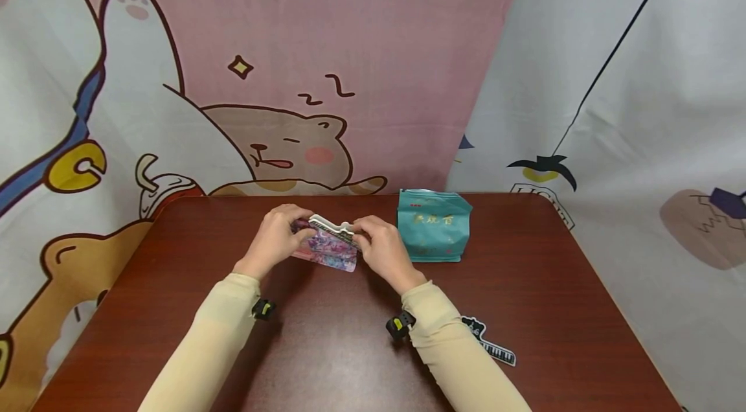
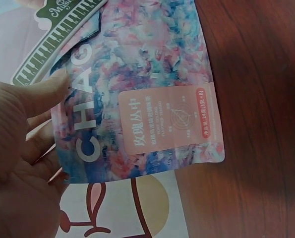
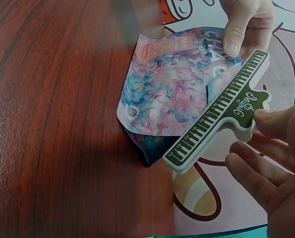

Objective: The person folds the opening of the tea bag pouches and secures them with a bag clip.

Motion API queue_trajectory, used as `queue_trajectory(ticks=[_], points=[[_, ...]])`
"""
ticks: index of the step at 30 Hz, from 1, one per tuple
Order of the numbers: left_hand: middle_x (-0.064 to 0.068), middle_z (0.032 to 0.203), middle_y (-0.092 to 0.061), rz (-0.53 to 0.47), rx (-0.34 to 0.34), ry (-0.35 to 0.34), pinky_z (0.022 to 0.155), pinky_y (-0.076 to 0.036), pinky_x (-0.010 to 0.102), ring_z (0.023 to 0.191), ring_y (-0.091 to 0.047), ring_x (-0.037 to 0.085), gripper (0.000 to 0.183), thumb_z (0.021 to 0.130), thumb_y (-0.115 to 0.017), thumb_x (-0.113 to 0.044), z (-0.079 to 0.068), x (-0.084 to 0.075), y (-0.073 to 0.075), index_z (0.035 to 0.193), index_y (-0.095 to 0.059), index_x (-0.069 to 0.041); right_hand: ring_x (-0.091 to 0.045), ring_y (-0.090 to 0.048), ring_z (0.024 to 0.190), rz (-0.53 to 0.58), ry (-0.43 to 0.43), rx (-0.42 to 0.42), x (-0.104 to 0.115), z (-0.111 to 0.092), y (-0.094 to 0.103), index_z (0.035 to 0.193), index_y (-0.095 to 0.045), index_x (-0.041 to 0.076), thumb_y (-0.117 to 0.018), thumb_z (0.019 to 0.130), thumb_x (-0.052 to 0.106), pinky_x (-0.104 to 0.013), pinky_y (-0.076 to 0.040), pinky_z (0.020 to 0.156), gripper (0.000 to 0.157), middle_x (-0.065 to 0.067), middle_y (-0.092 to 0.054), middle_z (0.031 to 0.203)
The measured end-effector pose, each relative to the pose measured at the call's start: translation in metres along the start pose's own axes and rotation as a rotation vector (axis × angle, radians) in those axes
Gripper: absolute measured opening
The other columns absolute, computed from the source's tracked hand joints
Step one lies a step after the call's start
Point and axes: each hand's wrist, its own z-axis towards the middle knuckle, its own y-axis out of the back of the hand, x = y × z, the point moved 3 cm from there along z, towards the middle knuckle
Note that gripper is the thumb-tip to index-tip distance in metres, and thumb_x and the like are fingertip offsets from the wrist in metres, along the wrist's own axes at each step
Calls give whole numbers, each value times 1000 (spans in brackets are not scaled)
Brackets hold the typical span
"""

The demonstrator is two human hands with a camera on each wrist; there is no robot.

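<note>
A pouch (image 2: 152, 64) with a pink and blue paint pattern and large white letters is tilted above the table. My left hand (image 1: 276, 237) pinches its top corner, thumb on the printed face and fingers behind. A green and white bag clip (image 3: 219, 111), printed with piano keys, lies slantwise across the pouch's top edge. The thumb of my right hand (image 1: 381, 247) presses the clip's wavy handle, with fingers curled behind it. In the right wrist view, the clip's lower end reaches past the pouch's side. The clip's jaws are hidden from these angles.
A teal bag (image 1: 434, 230) stands upright just right of my right hand. Another piano-key clip (image 1: 495, 348), black and white, lies by my right forearm, which partly covers it. The brown table (image 1: 326, 360) ends at a cartoon-printed cloth (image 1: 396, 62).
</note>
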Motion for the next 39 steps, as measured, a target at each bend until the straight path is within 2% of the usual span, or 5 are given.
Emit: queue_trajectory(ticks=[9, 14, 23, 31, 39], points=[[11, 116, -73, -3, 36, 18, 110, -37, 59, 114, -61, 34, 41, 85, -87, -16, -1, -5, 3, 122, -74, -5, -25, -73, 95, -9, 16, -1, -2, -3, 7, 101, -77, 3, -79, 90, 3, -40, -60, 79, 11, -11, -75, 106], [12, 121, -71, -4, 41, 11, 113, -34, 61, 118, -59, 35, 46, 86, -86, -16, -2, -10, 5, 128, -71, -5, -26, -72, 96, -4, 13, -2, -4, -5, 11, 103, -76, 1, -79, 89, 2, -41, -60, 79, 14, -12, -74, 106], [13, 126, -67, -3, 13, -7, 109, -39, 61, 121, -57, 34, 52, 85, -86, -16, -5, -16, 8, 132, -68, -5, -28, -72, 98, 10, -6, 14, -7, -10, 18, 106, -76, 0, -79, 89, 1, -42, -60, 81, 16, -12, -74, 107], [12, 127, -66, 4, -27, -67, 107, -42, 57, 120, -58, 33, 53, 84, -88, -14, -5, -27, 9, 132, -68, -5, -27, -71, 100, 8, -48, 48, -10, -18, 30, 110, -75, 4, -79, 90, 3, -43, -59, 82, 20, -10, -73, 113], [13, 125, -66, 22, -57, -126, 106, -44, 54, 119, -59, 32, 53, 83, -88, -14, -6, -39, 8, 131, -69, -4, -24, -70, 88, 2, -74, 82, -16, -24, 39, 113, -75, 5, -78, 92, 7, -40, -59, 75, 22, -8, -73, 112]])
